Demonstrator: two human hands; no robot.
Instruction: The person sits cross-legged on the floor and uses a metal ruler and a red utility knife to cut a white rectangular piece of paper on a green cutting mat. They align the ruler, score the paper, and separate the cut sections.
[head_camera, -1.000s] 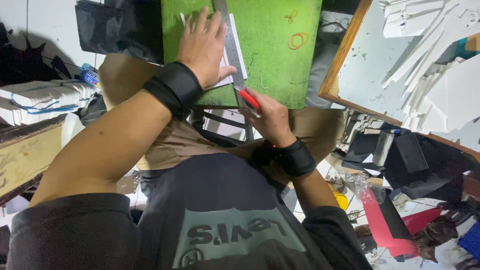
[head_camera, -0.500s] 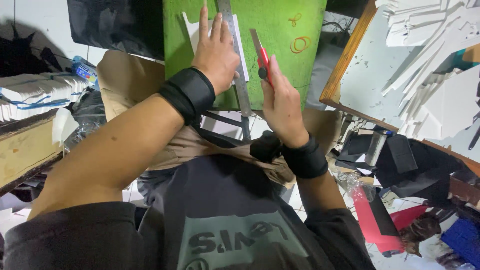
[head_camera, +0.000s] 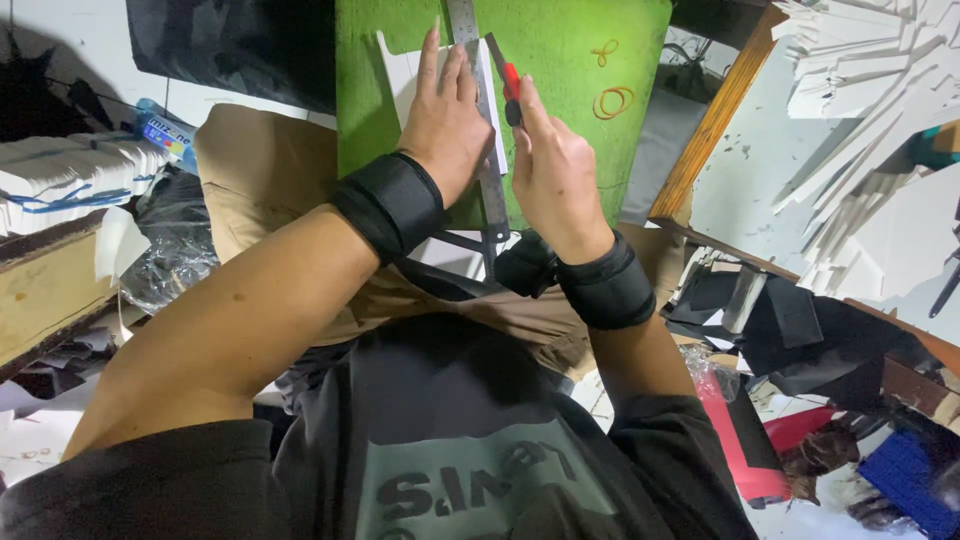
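A green cutting mat (head_camera: 560, 70) rests on my lap. On it lies a white sheet (head_camera: 400, 75) with a metal ruler (head_camera: 490, 190) laid along its right edge. My left hand (head_camera: 445, 125) presses flat on the sheet and the ruler, fingers spread. My right hand (head_camera: 555, 175) grips a red and black utility knife (head_camera: 505, 85), its blade against the ruler's right side near the top of the sheet. Both wrists wear black bands.
Two orange rubber bands (head_camera: 612, 100) lie on the mat's right part. A wooden-edged board (head_camera: 715, 120) with piled white cut pieces (head_camera: 870, 120) stands at right. Stacked white sheets (head_camera: 60, 185) sit at left. Black, red and blue scraps (head_camera: 800, 400) litter the floor at right.
My right hand rose from the mat's near edge to the top of the ruler with the knife. My left hand shifted up and flattened on the sheet and ruler.
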